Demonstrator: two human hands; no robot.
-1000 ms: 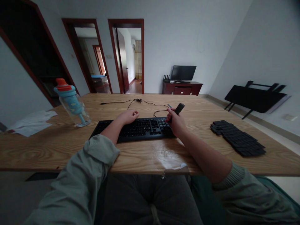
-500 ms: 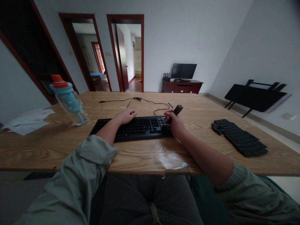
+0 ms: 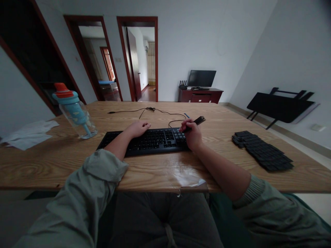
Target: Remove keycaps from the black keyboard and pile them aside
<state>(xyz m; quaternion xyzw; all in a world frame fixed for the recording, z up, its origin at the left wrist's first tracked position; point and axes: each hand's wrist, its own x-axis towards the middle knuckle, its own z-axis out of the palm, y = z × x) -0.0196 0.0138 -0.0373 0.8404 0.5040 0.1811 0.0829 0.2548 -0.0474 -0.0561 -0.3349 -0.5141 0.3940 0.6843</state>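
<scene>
**Two hands at a black keyboard, one holding a small dark tool**

Two bare hands rested at a flat black computer keyboard (image 3: 144, 141) lying on a long light-wood table (image 3: 160, 168). The right hand (image 3: 191, 135) sat over the keyboard's right end, fingers closed around a short dark stick-shaped tool (image 3: 197, 122), which angled up and to the right, its far tip clear of the keys. What kind of tool it was could not be made out. The left hand (image 3: 138, 128) lay palm down on the keyboard's upper middle edge, fingers loosely curled and holding nothing.

The keyboard appeared to have its keys in place; any gaps were too small and dark to judge. Well to the right on the table lay a spread of flat black rectangular pieces (image 3: 262, 151), apart from both hands. By that look, work on the keyboard seemed in its early or middle part, and how much remained could not be told.

A thin black cable (image 3: 152, 111) looped behind the keyboard. To the left stood a clear plastic bottle with a blue and orange lid (image 3: 74, 112), and beyond it white crumpled paper (image 3: 27, 134). Grey-green sleeves covered both forearms.
</scene>
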